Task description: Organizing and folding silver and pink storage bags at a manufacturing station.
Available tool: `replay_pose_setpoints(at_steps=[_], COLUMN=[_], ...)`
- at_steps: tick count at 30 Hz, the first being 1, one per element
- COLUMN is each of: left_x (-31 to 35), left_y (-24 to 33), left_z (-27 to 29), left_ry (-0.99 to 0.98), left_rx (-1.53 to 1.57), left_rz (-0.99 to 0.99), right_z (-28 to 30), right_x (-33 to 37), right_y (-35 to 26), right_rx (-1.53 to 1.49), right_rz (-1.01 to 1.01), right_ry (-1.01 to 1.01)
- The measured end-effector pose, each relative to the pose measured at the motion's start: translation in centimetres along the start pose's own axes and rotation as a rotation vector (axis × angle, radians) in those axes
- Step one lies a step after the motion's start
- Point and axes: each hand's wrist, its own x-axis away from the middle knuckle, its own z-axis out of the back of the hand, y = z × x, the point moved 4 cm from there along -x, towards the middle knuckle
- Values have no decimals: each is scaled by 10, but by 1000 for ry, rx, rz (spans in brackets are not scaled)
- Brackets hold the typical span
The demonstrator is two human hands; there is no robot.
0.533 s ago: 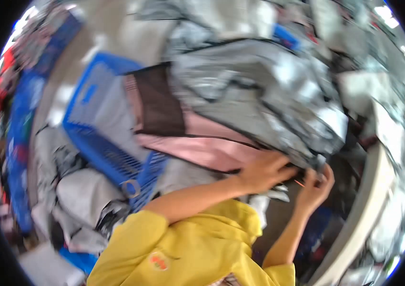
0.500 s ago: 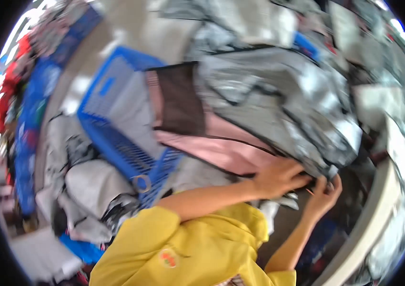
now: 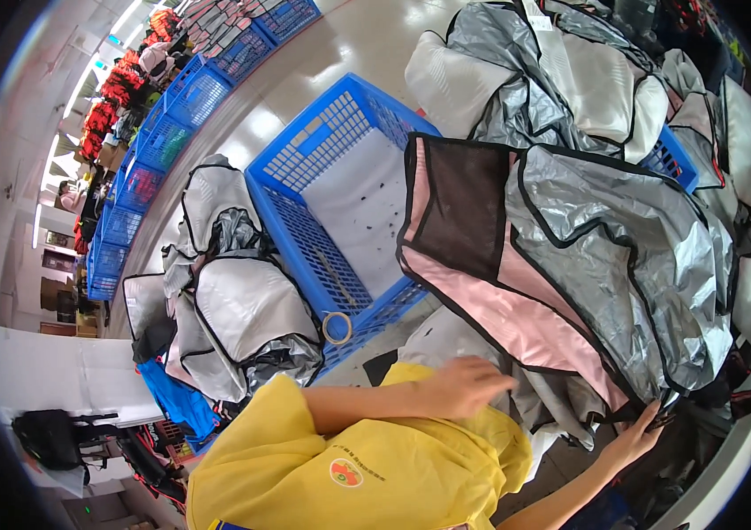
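A large sewn fabric piece [image 3: 534, 327] is spread before me, with pink panels, a dark brown mesh panel, crinkled silver lining and black edge binding. At its near right corner, my right hand [image 3: 633, 436] is closed, pinching the bound edge between thumb and fingers. My left hand [image 3: 473, 387] hovers in front of my yellow shirt, apart from the pink panel's near edge. Motion smears its fingers, so their grip is unclear. Beyond my left hand, the piece's far left corner overhangs a blue plastic crate [image 3: 292, 216].
A roll of tape [image 3: 337, 328] sits at the crate's near rim. Pale padded fabric pieces [image 3: 252, 305] are heaped left of the crate. More silver and white pieces [image 3: 570, 79] pile up at the back and right. Filled blue crates [image 3: 159, 137] line the far left.
My left hand has moved left and nearer to me, away from the fabric piece's corner. My right hand stays at that corner. The whole view has shifted and sharpened.
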Motion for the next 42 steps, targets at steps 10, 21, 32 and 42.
replay_pose_setpoints(at_steps=[10, 21, 32, 42], left_x=[12, -86, -166, -147], left_y=[-33, -50, -93, -62], left_z=[56, 77, 54, 71], left_ry=[181, 427, 312, 272], left_rx=[-64, 92, 753, 638], left_rz=[368, 339, 806, 672], right_z=[2, -2, 7, -26], right_x=[0, 6, 8, 16], right_y=[0, 4, -27, -94], right_rx=[-26, -353, -104, -166], right_rz=[16, -12, 25, 74], right_ry=[64, -122, -86, -174])
